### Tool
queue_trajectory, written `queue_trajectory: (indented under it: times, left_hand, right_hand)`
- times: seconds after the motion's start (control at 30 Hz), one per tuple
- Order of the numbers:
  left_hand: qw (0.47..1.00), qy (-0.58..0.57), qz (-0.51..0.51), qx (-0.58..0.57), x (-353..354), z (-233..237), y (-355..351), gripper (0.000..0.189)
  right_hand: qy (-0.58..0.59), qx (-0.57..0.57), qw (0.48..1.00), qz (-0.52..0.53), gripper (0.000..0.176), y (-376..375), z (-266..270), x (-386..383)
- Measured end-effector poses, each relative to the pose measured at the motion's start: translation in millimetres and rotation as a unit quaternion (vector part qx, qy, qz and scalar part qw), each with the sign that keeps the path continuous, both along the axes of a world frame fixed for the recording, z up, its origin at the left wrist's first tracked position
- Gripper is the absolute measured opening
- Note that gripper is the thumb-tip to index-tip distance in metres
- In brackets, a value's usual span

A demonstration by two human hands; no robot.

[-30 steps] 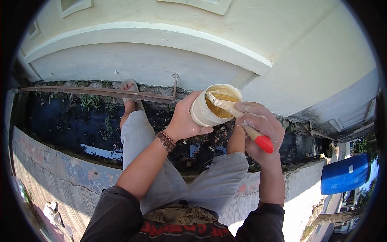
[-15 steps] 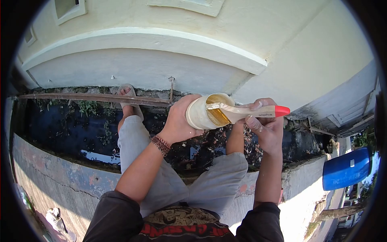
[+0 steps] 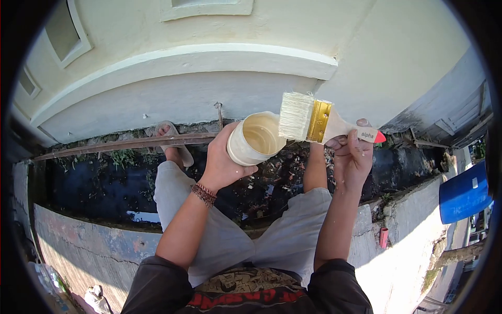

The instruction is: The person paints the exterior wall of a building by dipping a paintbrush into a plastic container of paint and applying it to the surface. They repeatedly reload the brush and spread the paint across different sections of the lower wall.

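My left hand [image 3: 222, 159] grips a cream paint pot [image 3: 250, 141] from below, its open mouth tilted toward me and showing pale paint inside. My right hand [image 3: 355, 157] holds a flat paintbrush [image 3: 319, 121] by its wooden handle with a red tip. The brush lies level, its pale bristles just right of and above the pot's rim, outside the pot. A brass ferrule joins bristles and handle.
I straddle a dark wet drain [image 3: 94, 183] with a rusty bar [image 3: 130, 144] along its far side. A cream wall with a curved moulding [image 3: 198, 57] rises ahead. A concrete kerb [image 3: 89, 240] runs below. A blue barrel [image 3: 463, 193] stands at the right.
The brush has come out of the pot and risen, its bristles now clear of the rim. Pot and both hands lifted slightly, and my view tilted up along the wall.
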State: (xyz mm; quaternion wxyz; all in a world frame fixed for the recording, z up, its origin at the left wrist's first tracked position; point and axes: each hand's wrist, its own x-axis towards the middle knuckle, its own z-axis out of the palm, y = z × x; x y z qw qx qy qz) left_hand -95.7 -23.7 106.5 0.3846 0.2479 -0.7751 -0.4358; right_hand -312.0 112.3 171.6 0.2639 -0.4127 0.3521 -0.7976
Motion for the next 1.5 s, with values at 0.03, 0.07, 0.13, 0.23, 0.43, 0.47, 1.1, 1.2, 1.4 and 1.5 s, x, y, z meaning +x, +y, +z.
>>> queue_trajectory:
  times: [0.03, 0.07, 0.13, 0.23, 0.43, 0.47, 1.1, 1.2, 1.4, 1.5]
  left_hand:
    - [1.000, 0.008, 0.022, 0.014, 0, 0, 1, 0.086]
    - [0.998, 0.015, 0.044, 0.028, -1, -1, 1, 0.084]
    - [0.997, 0.042, 0.031, 0.051, 1, -1, 2, 0.084]
    - [0.992, 0.077, 0.029, 0.096, 10, -2, -3, 0.082]
    - [0.980, 0.024, 0.041, 0.193, 41, -7, -3, 0.098]
    - [0.978, 0.029, 0.055, 0.200, 44, -7, -3, 0.101]
    - [0.967, -0.137, 0.020, 0.214, 34, -42, -12, 0.107]
    - [0.965, -0.164, 0.004, 0.205, 30, -37, -11, 0.107]
    - [0.964, -0.200, 0.018, 0.173, 37, -42, -13, 0.108]
    - [0.973, -0.149, 0.035, 0.175, 31, -43, -13, 0.110]
  right_hand:
    - [-0.075, -0.044, 0.996, 0.000, 0.023, -1, -12, -5]
    - [-0.150, -0.089, 0.985, -0.001, 0.021, -2, -27, -11]
    - [-0.186, -0.124, 0.975, 0.011, 0.020, -5, -60, -21]
    - [-0.377, -0.051, 0.911, -0.158, 0.019, -23, -123, -22]
    - [-0.503, -0.056, 0.837, -0.209, 0.024, -91, -216, -8]
    - [-0.512, -0.053, 0.832, -0.206, 0.025, -102, -224, -7]
    - [-0.483, -0.144, 0.825, -0.255, 0.022, -211, -211, -29]
    - [-0.492, -0.112, 0.821, -0.268, 0.022, -195, -230, -19]
    - [-0.449, -0.181, 0.840, -0.246, 0.023, -216, -174, -39]
    - [-0.477, -0.128, 0.825, -0.275, 0.023, -224, -238, -32]
